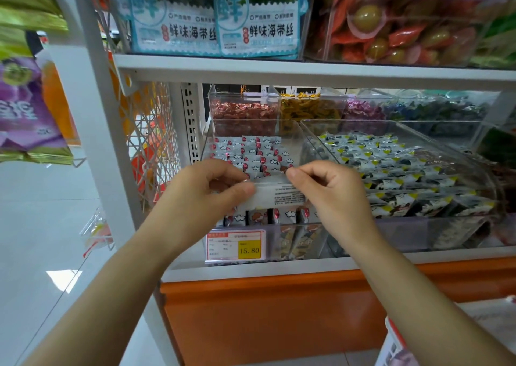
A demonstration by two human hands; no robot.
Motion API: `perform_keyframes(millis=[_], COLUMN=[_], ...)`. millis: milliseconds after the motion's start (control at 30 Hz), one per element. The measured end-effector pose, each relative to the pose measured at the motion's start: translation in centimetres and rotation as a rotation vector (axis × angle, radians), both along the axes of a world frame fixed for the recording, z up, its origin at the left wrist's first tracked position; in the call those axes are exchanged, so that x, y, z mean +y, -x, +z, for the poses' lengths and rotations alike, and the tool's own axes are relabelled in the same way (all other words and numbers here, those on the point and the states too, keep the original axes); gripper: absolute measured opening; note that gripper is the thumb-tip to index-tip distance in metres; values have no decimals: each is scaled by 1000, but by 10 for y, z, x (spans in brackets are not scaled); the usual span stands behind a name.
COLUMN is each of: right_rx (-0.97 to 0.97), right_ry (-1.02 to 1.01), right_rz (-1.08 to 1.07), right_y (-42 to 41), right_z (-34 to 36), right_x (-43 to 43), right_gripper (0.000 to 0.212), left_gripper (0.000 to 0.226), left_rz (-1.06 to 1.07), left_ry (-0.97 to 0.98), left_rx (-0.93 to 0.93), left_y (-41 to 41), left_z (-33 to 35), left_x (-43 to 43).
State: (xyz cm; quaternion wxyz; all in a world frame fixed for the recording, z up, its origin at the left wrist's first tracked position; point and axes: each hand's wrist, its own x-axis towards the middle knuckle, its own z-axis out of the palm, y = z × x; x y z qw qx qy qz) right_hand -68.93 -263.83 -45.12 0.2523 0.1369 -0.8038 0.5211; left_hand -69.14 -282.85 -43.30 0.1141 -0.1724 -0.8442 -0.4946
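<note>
You hold one small white packet [279,195] between both hands, printed back facing you, just above the front rows of the clear bin [303,139] of red-and-white packets. Your left hand [206,195] pinches its left end with thumb over curled fingers, and your right hand [332,192] pinches the right end the same way. It looks like you are about to set it among the standing rows, so keep it level and upright, line its edge with the packets [251,156] behind, and lower it straight into a gap rather than pushing the neighbours over. Let go with one hand only once it stands. Mind the shared wall with the bin of yellow-and-black packets [391,167] just right of your right hand. The shelf [279,70] overhead leaves you fair room to lift, and the white upright [95,114] stands well left of your left forearm.
</note>
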Motion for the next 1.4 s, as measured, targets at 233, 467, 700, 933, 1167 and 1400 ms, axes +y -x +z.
perform_keyframes(millis=[233,467,700,933,1167,1400], right_rx=[-104,-39,34,33,85,52], right_ry=[203,286,201,-15,-357,-623], right_rz=[219,103,-155,-171,-160,-102], right_y=[1,7,9,19,33,39], right_z=[1,0,1,3,-2,-8], right_x=[5,9,17,8,-18,-29], right_gripper=[19,16,9,31,47,20], left_gripper=[6,23,43,18,13,8], left_rz=[39,71,108,60,62,133], left_ry=[-131,-111,754,591,568,636], left_rx=[-1,29,297,316,360,401], left_y=[5,10,13,10,7,9], left_z=[-6,-14,-35,-36,-35,-31], left_x=[2,12,16,10,8,9])
